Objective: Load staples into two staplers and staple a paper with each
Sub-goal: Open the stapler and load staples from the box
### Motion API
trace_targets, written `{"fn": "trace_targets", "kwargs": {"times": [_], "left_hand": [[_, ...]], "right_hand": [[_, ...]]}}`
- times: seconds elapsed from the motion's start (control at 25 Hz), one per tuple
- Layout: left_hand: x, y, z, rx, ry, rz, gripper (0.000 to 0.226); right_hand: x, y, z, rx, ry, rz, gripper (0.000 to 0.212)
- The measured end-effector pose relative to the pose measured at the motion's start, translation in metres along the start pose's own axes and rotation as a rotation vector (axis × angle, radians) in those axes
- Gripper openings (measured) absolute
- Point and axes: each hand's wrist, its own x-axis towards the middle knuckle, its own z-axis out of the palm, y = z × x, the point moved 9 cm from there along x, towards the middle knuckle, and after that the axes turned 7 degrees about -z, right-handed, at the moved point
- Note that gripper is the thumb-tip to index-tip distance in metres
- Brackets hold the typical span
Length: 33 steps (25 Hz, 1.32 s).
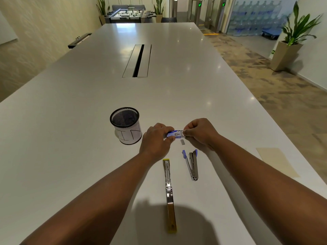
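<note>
Now I pinch staple box point(174, 134) both ends: left hand point(155, 138) sleeve, right hand point(200, 132) tray; long axis nine-to-three. Loose staple strip point(182, 142) at six, blue stapler point(192, 164) beyond, open.

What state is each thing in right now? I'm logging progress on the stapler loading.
Small blue staple box: inner tray slid partly out, held between both hands.
Left hand: grips the box sleeve.
Right hand: fingers pinch the tray end.
Blue-tipped metal stapler: hinged open, lying on the table.
Long yellow-ended metal stapler: opened out flat.
Small grey staple strip: loose on the table.
Black mesh cup: upright.
</note>
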Motion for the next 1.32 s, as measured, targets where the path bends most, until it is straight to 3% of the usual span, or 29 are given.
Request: {"fn": "trace_targets", "kwargs": {"times": [0.76,1.08,1.32], "left_hand": [[0.001,-0.003,0.001,-0.019,-0.008,-0.013,0.032],[0.0,-0.004,0.001,-0.046,-0.002,-0.02,0.038],[0.0,-0.007,0.002,-0.103,-0.007,-0.033,0.049]], "right_hand": [[-0.009,-0.005,0.006,0.059,-0.025,-0.074,0.013],[-0.021,0.0,0.006,0.05,-0.26,-0.098,0.021],[-0.019,-0.003,0.009,-0.008,-0.264,-0.12,0.021]]}}
